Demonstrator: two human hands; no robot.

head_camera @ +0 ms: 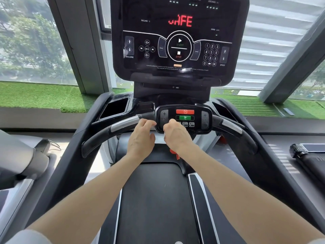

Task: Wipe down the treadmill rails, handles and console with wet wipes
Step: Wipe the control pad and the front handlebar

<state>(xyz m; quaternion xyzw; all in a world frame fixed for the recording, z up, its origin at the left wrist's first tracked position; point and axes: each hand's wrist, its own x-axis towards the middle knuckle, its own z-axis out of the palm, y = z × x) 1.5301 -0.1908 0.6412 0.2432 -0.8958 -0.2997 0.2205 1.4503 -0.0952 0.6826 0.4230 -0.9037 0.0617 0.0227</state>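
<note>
Window-side treadmill: my left hand [142, 133] and right hand [173, 133] pinch a wet wipe [159, 137] at the handle control pad [184, 118]; console [177, 37] seemingly unwiped.

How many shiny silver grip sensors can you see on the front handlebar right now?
2: one silver sensor left of the small control pad, one right of it. The hands may hide more.

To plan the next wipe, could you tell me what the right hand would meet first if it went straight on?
The right hand points forward at the small black handlebar control panel and seems already against its lower left buttons; depth is unclear.
</note>
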